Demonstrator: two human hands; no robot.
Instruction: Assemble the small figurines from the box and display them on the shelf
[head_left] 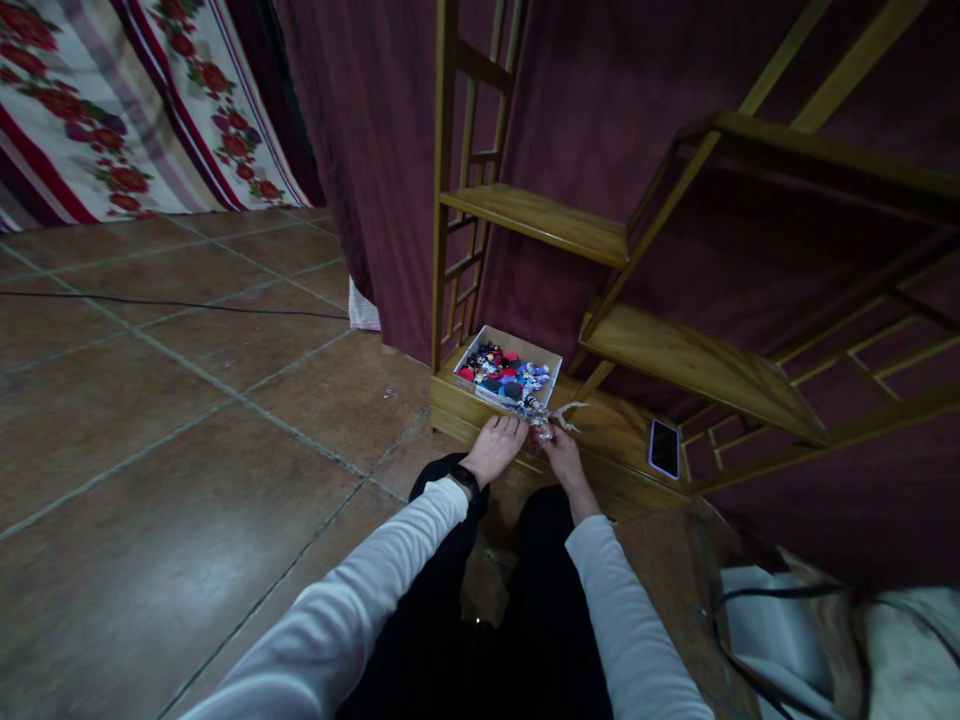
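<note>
A shallow white cardboard box [555, 370] stands on the low wooden base of a shelf unit, filled with small colourful figures [502, 372] in red, blue and black. Just in front of it, my right hand [564, 455] is closed on a small shiny item in clear plastic [541, 430], whose exact kind is too small to tell. My left hand [498, 448] is beside it at the box's near side, its fingers curled and their tips hidden. A pale, branching piece [568, 412] lies or sticks out just beyond my right fingers.
A phone [664, 448] lies on the shelf base to the right. Wooden shelves [540, 222] rise above the box, before a dark red curtain [390, 200]. Bags [780, 630] sit at lower right. A black cable [172, 303] crosses the tiled floor on the left.
</note>
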